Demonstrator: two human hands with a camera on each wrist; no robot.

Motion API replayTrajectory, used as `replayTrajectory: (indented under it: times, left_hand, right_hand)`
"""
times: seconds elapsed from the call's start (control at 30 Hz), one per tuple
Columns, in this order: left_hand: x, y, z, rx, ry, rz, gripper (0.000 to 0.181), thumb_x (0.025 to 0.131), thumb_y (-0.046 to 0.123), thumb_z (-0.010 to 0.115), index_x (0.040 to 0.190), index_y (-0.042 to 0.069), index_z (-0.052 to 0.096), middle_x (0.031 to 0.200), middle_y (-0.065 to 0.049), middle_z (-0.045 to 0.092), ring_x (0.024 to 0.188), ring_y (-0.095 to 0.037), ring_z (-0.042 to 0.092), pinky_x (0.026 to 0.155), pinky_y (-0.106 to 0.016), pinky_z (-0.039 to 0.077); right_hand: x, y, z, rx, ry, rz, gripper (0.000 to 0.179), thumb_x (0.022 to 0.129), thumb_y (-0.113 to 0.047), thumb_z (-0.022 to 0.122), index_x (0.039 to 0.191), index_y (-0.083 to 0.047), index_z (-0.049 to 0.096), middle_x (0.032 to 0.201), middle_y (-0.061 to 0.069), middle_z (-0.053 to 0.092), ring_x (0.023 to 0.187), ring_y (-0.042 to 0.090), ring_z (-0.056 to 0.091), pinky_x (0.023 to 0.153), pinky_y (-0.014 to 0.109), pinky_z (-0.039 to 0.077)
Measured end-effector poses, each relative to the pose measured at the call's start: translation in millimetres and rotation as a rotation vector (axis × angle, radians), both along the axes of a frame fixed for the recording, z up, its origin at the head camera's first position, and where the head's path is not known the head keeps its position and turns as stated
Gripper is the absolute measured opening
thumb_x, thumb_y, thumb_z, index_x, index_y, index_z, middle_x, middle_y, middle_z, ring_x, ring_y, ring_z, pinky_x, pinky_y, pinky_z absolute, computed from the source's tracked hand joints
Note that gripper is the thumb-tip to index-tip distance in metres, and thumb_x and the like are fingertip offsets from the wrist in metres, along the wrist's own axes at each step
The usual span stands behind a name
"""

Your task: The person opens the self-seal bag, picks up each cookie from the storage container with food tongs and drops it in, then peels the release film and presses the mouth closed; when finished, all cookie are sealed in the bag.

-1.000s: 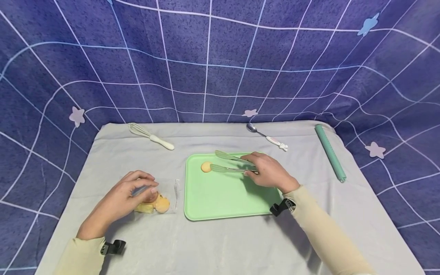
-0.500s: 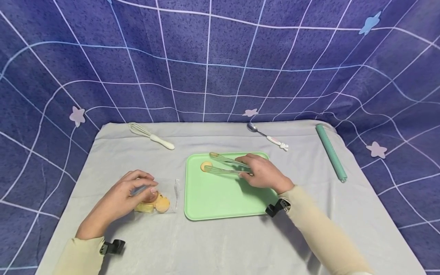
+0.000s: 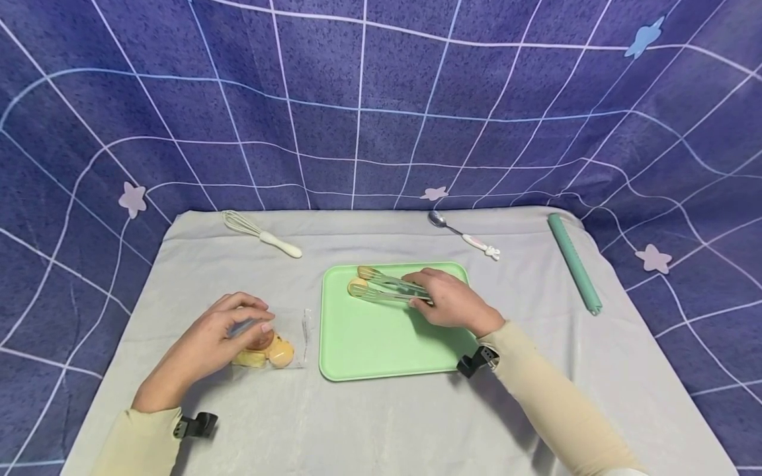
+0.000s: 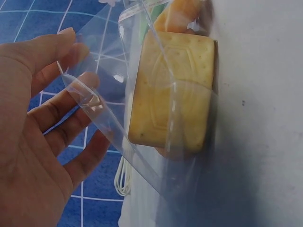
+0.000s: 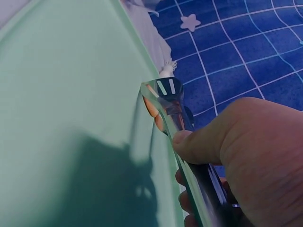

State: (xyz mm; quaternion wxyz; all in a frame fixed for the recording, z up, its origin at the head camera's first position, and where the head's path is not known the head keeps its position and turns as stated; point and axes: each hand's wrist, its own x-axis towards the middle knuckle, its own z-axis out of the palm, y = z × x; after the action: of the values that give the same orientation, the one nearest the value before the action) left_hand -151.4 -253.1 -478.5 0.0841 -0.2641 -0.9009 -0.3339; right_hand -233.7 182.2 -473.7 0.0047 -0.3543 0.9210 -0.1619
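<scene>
My right hand [image 3: 449,299] grips metal tongs [image 3: 387,295] with slotted ends, low over the left back part of the green tray [image 3: 369,350]. A round cookie [image 3: 355,284] on the tray lies under the nearer tong end. Another golden cookie [image 3: 365,272] shows at the farther end. The right wrist view shows orange-brown cookie edges [image 5: 150,108] beside the slotted end, with my thumb pressed along one tong arm. My left hand [image 3: 205,340] holds the edge of a clear plastic bag [image 4: 111,61] containing a rectangular biscuit [image 4: 173,90] and rounder cookies [image 3: 281,354].
Behind the left hand lies a white whisk [image 3: 262,235]. At the back is a spoon [image 3: 464,237] with a white and pink handle. A long green baton-shaped thing [image 3: 574,264] lies at the right. A grid-patterned blue curtain [image 3: 381,99] rises behind the table.
My right hand has moved left with the tongs, so the nearer end now overlaps the round cookie. The farther end shows its golden cookie more plainly. My left hand stays almost still.
</scene>
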Motion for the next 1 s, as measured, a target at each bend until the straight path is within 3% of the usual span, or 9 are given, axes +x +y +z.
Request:
replayTrajectory:
  times: [0.3, 0.5, 0.73, 1.0]
  left_hand:
    - [-0.9, 0.6, -0.4, -0.003, -0.009, 0.011, 0.014, 0.094, 0.014, 0.076, 0.107, 0.015, 0.078, 0.117, 0.000, 0.063, 0.113, -0.020, 0.054, 0.097, -0.020, 0.035]
    - [-0.4, 0.7, -0.5, -0.009, -0.012, 0.019, 0.014, 0.094, 0.014, 0.076, 0.108, 0.016, 0.078, 0.117, 0.002, 0.063, 0.113, -0.019, 0.054, 0.096, -0.021, 0.036]
    - [0.1, 1.2, 0.2, -0.013, -0.020, 0.027, 0.013, 0.095, 0.016, 0.075, 0.108, 0.017, 0.078, 0.117, 0.001, 0.063, 0.113, -0.018, 0.054, 0.095, -0.025, 0.039]
    - [0.5, 1.5, 1.1, -0.011, -0.012, 0.029, 0.014, 0.094, 0.016, 0.076, 0.107, 0.019, 0.078, 0.116, 0.005, 0.062, 0.112, -0.017, 0.055, 0.094, -0.025, 0.039]
  right_hand:
    - [5.6, 4.2, 0.9, -0.035, -0.019, 0.023, 0.044, 0.095, -0.020, 0.071, 0.136, -0.007, 0.062, 0.123, 0.008, 0.067, 0.113, 0.025, 0.063, 0.098, 0.042, 0.049]
    - [13.5, 5.4, 3.7, -0.093, -0.076, 0.055, 0.043, 0.094, -0.017, 0.071, 0.135, -0.006, 0.062, 0.124, 0.007, 0.066, 0.114, 0.022, 0.062, 0.100, 0.040, 0.048]
    - [31.3, -7.1, 7.5, -0.168, -0.148, 0.174, 0.043, 0.093, -0.015, 0.073, 0.134, -0.011, 0.063, 0.120, 0.002, 0.067, 0.093, 0.013, 0.060, 0.089, 0.033, 0.050]
    - [45.8, -39.6, 4.1, -0.137, -0.142, 0.276, 0.044, 0.097, -0.022, 0.070, 0.138, -0.013, 0.060, 0.119, 0.000, 0.066, 0.092, 0.016, 0.061, 0.088, 0.030, 0.048]
